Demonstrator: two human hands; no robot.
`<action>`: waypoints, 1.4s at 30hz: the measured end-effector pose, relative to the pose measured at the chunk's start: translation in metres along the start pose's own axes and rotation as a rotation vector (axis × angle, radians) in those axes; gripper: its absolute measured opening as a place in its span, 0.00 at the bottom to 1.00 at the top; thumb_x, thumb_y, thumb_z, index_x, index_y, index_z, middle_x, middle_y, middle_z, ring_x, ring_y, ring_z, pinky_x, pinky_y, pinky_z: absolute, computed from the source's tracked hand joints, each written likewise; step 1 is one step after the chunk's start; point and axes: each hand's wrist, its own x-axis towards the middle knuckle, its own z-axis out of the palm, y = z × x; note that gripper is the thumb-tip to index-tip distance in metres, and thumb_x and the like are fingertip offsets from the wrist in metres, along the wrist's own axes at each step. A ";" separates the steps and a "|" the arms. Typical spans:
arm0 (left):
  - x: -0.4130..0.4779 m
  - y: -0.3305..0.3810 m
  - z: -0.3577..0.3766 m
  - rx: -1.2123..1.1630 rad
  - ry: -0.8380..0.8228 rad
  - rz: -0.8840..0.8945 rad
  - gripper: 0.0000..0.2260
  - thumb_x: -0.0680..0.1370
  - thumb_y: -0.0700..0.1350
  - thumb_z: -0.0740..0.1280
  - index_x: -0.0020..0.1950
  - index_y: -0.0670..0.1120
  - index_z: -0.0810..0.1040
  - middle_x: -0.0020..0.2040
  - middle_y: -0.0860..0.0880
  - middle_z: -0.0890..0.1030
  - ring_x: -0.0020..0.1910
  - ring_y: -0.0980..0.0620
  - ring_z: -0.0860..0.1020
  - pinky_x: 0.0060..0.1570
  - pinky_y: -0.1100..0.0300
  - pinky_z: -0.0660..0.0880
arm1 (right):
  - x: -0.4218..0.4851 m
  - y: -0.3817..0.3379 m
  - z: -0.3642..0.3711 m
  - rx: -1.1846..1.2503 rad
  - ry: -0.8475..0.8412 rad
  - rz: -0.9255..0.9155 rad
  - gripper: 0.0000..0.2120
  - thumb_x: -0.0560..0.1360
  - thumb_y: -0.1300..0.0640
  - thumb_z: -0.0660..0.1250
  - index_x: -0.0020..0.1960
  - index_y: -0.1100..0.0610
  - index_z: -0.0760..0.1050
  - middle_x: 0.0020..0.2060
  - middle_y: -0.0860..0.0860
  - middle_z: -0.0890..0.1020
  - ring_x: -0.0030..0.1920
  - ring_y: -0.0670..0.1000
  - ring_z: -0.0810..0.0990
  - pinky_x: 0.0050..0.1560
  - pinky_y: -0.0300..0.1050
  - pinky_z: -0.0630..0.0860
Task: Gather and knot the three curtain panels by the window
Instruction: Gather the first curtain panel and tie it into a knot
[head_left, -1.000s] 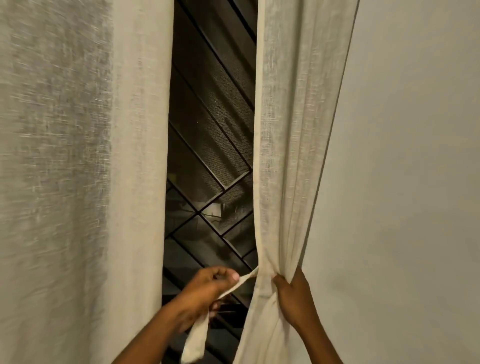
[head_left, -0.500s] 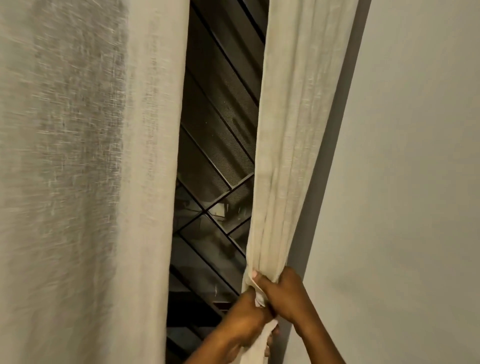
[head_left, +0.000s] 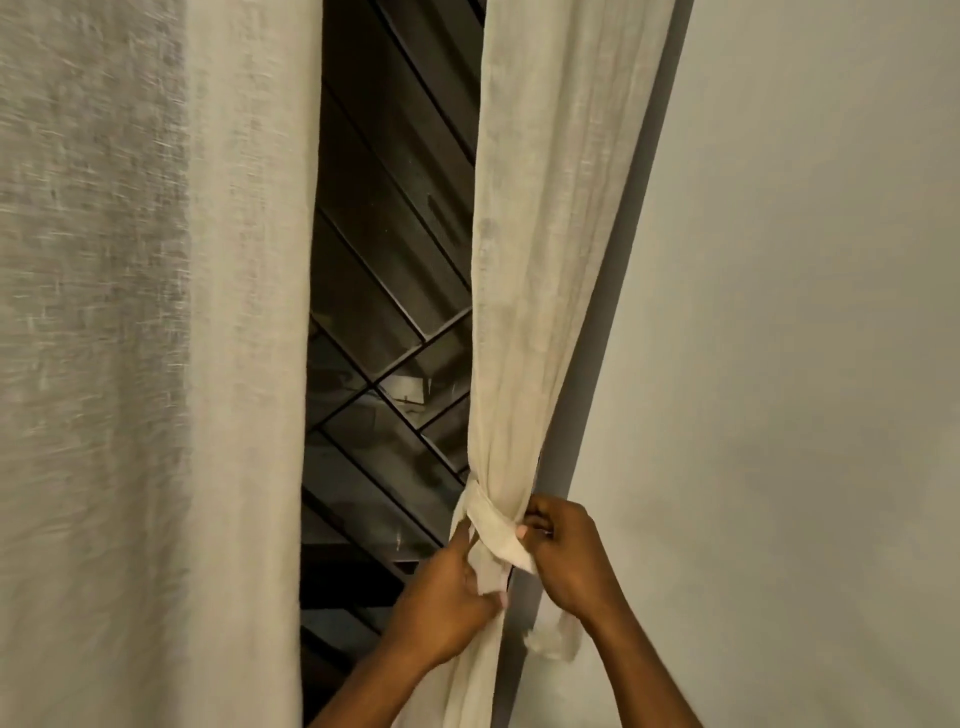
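Note:
A cream linen curtain panel (head_left: 540, 270) hangs right of centre, bunched into a narrow column. A fabric tie strip (head_left: 491, 519) of the same cloth wraps around it low down. My left hand (head_left: 441, 613) grips the tie's hanging end just below the wrap. My right hand (head_left: 566, 551) pinches the tie's other end on the right side of the bunch. A second, wider curtain panel (head_left: 150, 364) hangs loose and ungathered across the left. A third panel is not visible.
Between the two panels a dark window with a black diagonal metal grille (head_left: 384, 291) shows. A plain grey wall (head_left: 805, 338) fills the right side, close behind my right hand.
The tie strip, held loose in my left hand a second ago, now runs around the bunched panel. Both hands have closed in on it, one at each end.

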 end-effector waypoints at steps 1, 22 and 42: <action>0.000 -0.002 -0.001 0.156 0.124 -0.005 0.35 0.70 0.54 0.73 0.73 0.55 0.60 0.57 0.49 0.77 0.52 0.56 0.78 0.51 0.57 0.78 | 0.000 -0.001 -0.001 -0.015 -0.010 -0.012 0.06 0.77 0.63 0.65 0.51 0.60 0.80 0.44 0.49 0.83 0.42 0.44 0.81 0.42 0.32 0.78; 0.019 0.000 0.001 -0.232 0.101 0.067 0.19 0.77 0.38 0.65 0.67 0.46 0.67 0.58 0.52 0.75 0.57 0.54 0.75 0.47 0.71 0.69 | -0.001 -0.038 -0.060 -0.535 -0.069 -0.104 0.08 0.74 0.53 0.71 0.51 0.54 0.83 0.41 0.49 0.81 0.39 0.49 0.78 0.33 0.36 0.64; -0.001 0.003 0.014 -0.377 -0.048 0.112 0.18 0.79 0.40 0.64 0.69 0.47 0.69 0.62 0.50 0.76 0.61 0.54 0.74 0.61 0.64 0.68 | -0.011 -0.024 -0.003 0.106 -0.076 -0.046 0.14 0.73 0.66 0.66 0.57 0.61 0.79 0.51 0.54 0.84 0.50 0.51 0.82 0.51 0.44 0.77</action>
